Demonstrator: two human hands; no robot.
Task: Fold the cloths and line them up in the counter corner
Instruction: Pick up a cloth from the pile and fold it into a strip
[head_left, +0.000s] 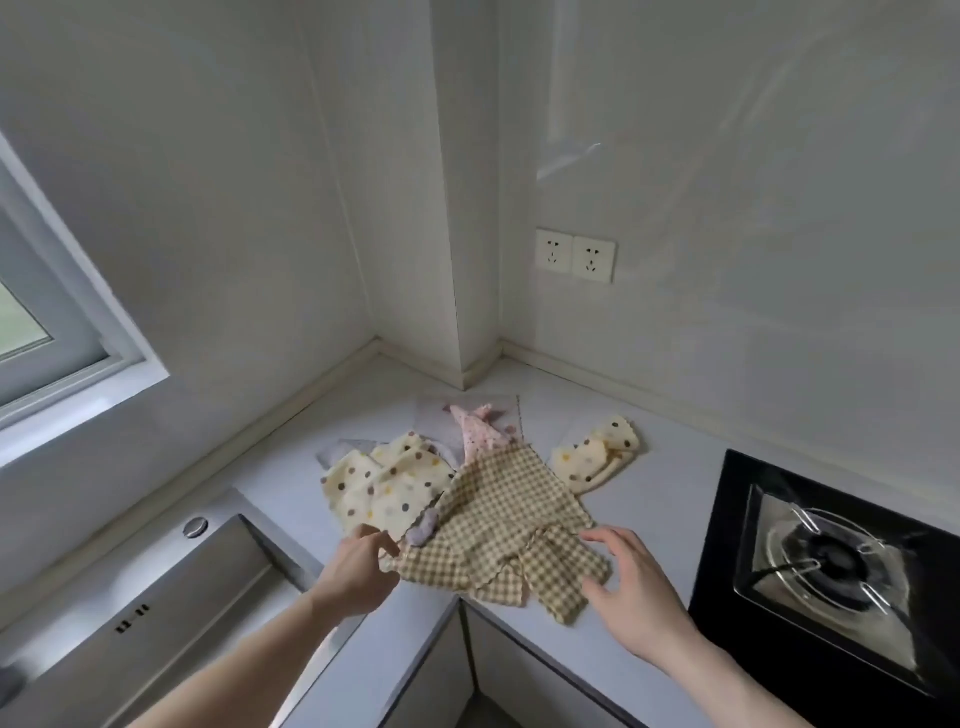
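Note:
A brown-and-cream checked cloth (498, 525) lies crumpled at the front of the white counter (291, 483). My left hand (358, 571) pinches its left edge. My right hand (631, 587) rests over its right corner with fingers spread, thumb under the fabric edge. Behind it lie a cream polka-dot cloth (384, 488), a second polka-dot cloth (597, 452) bunched further right, a pink patterned cloth (480, 426) and a pale grey cloth (441, 410), all unfolded in a loose heap. A small lilac piece (423, 530) peeks out by my left hand.
A steel sink (171, 613) is set into the counter at left. A black gas hob (831, 566) sits at right. A wall pillar (462, 312) juts into the counter corner, with two sockets (574, 254) on the right wall and a window (47, 312) at left.

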